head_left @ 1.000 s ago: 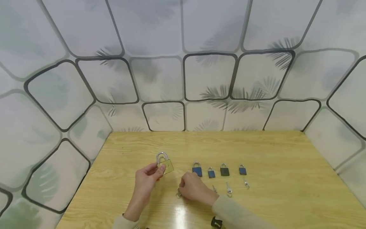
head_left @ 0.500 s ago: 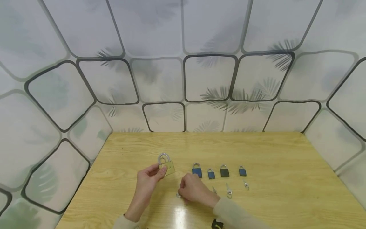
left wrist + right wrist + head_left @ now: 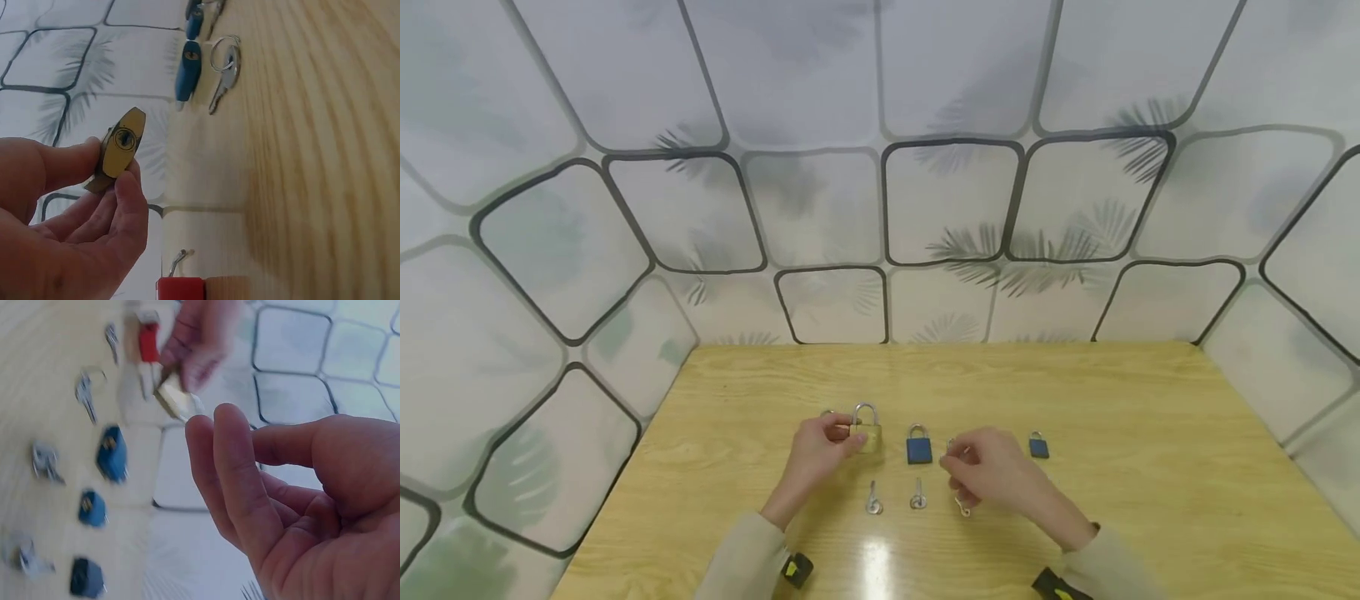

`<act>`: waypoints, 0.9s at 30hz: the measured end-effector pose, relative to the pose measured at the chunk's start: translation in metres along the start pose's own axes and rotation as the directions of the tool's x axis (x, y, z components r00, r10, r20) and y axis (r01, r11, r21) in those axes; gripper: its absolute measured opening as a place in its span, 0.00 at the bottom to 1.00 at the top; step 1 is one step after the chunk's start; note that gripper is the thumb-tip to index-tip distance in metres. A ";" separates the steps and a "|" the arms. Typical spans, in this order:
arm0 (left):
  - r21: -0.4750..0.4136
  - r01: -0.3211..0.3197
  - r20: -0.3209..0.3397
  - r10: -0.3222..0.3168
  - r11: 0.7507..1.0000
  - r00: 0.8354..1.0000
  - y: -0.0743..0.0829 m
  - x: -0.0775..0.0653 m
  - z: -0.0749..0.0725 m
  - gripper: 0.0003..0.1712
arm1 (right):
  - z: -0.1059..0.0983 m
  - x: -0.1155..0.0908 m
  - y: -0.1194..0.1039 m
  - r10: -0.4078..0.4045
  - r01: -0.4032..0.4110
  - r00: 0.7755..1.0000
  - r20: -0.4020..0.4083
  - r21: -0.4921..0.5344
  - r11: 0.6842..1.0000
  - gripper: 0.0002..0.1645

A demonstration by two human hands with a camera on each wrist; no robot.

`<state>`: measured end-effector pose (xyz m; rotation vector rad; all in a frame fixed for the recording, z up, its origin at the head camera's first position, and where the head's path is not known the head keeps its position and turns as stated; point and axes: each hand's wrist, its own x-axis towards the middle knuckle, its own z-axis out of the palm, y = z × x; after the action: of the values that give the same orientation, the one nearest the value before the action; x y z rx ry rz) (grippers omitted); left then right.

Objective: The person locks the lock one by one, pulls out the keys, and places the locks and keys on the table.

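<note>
A brass padlock (image 3: 867,437) is pinched between the thumb and fingers of my left hand (image 3: 820,450), above the table's left-middle part. Its keyhole end faces the camera in the left wrist view. My right hand (image 3: 996,471) hovers over the row of padlocks with loosely bent fingers, holding nothing in the right wrist view. Between the hands stands a blue padlock (image 3: 919,450). A smaller blue padlock (image 3: 92,508) and a black padlock (image 3: 86,578) are mostly hidden behind my right hand in the head view. A red padlock (image 3: 181,289) lies by my left hand.
Keys lie in front of the padlocks: a left key (image 3: 873,500), a middle key (image 3: 918,496) and a key (image 3: 962,506) beneath my right hand. Another small blue padlock (image 3: 1038,447) sits farther right. A patterned cloth wall (image 3: 940,308) rises behind the wooden table (image 3: 760,375).
My right hand has left the key at the left and moved right, uncovering that key and the middle one. My left hand has shifted right with the brass padlock, now turned more upright.
</note>
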<state>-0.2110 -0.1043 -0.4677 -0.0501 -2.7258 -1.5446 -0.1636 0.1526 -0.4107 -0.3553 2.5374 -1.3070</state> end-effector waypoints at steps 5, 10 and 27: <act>0.143 -0.038 0.045 0.032 0.989 0.998 0.001 0.011 0.011 0.17 | -0.035 -0.019 0.005 0.075 -0.071 0.995 -0.071 0.056 0.996 0.09; 0.182 -0.008 0.080 -0.007 0.983 0.997 0.003 0.017 0.017 0.15 | -0.056 -0.034 0.013 0.106 -0.100 0.991 -0.077 0.082 0.992 0.12; 0.355 -0.132 0.135 0.089 0.926 0.987 0.000 0.020 0.012 0.13 | -0.068 -0.046 0.021 0.135 -0.125 0.985 -0.107 0.099 0.987 0.18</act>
<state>-0.2309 -0.0939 -0.4737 -0.2941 -2.9912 -1.0198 -0.1463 0.2311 -0.3839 -0.0969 2.5316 -1.4253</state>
